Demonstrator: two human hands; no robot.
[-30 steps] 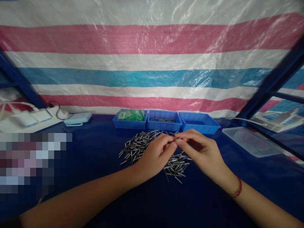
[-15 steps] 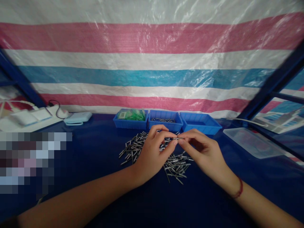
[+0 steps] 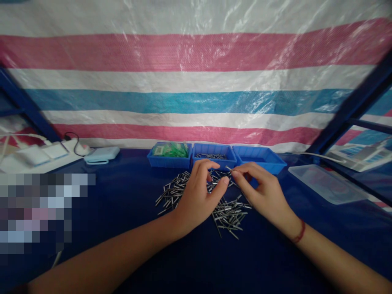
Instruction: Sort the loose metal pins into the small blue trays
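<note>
Between the thumb and fingertips of my right hand (image 3: 260, 185) a blind rivet (image 3: 228, 168) is pinched, its free end pointing up and to the left. My left hand (image 3: 200, 192) hovers over the rivet pile, thumb and fingers apart with nothing between them. Below both hands lies a loose pile of silver blind rivets (image 3: 231, 218) on the dark blue table (image 3: 190, 261); my left hand hides part of it. Just behind the pile stands the middle blue bin (image 3: 214, 162), holding more rivets.
A left blue bin (image 3: 170, 161) holds green packets. The right blue bin (image 3: 260, 163) shows a bare floor. A translucent plastic lid (image 3: 327, 183) lies at the right. A light blue case (image 3: 101, 155) and a white power strip (image 3: 58, 153) sit at the left.
My left fingers have let go of the rivet and spread apart. My right hand has tilted the rivet up and moved slightly away from the left hand.
</note>
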